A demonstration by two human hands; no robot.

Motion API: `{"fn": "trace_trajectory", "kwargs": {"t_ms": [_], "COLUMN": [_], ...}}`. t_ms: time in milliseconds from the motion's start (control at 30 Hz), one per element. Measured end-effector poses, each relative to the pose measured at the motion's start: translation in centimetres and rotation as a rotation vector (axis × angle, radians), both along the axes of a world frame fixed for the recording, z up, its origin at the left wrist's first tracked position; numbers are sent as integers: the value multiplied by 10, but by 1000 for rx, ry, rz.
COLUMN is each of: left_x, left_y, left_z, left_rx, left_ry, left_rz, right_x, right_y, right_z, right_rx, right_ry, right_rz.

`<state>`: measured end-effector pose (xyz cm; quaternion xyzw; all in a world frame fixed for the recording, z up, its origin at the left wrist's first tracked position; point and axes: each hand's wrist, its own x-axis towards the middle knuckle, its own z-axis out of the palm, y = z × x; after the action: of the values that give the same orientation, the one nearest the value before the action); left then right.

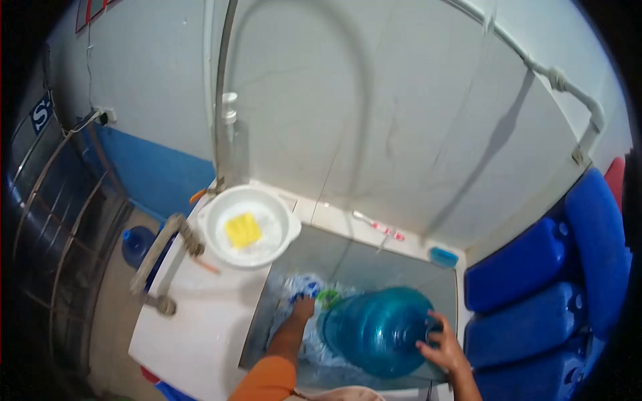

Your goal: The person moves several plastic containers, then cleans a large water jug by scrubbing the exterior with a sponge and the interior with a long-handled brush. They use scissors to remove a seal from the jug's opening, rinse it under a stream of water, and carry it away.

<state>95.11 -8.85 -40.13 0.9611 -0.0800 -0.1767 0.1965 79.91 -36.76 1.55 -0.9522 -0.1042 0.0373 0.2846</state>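
1. White counter (190, 337) with a grey rectangular metal-looking sink (411, 269) set into it.
2. Large translucent teal-blue plastic bottle (381, 327), lying on its side in the sink.
3. Round white plastic basin (251, 260) on the counter, beside the sink.
4. Right hand (440, 344), fingers spread, at the bottle's near-right end.
5. Left hand (303, 308), well apart from the right, near the bottle's other end; its grip I cannot tell.
6. Square yellow sponge (243, 230) inside the basin.

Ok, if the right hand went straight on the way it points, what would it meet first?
The big teal bottle. Its end lies directly ahead of the right hand, whose fingertips seem to touch it, though depth is hard to judge.
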Motion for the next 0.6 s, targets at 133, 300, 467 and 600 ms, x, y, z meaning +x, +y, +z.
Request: {"fn": "trace_trajectory", "kwargs": {"t_ms": [133,300,467,600], "left_x": [5,3,6,-14], "left_y": [-1,-2,13,14], "left_z": [-33,-71,-102,-61], "left_rx": [-76,44,136,109], "left_ry": [-16,-72,-34,201], "left_rz": [62,109,362,248], "right_x": [-5,-9,-9,-8], "right_y": [11,45,38,51], "right_z": [8,20,11,15], "right_rx": [-51,20,-43,-31], "right_ry": [20,133,94,128], "right_rz": [-14,-72,-46,-90]}}
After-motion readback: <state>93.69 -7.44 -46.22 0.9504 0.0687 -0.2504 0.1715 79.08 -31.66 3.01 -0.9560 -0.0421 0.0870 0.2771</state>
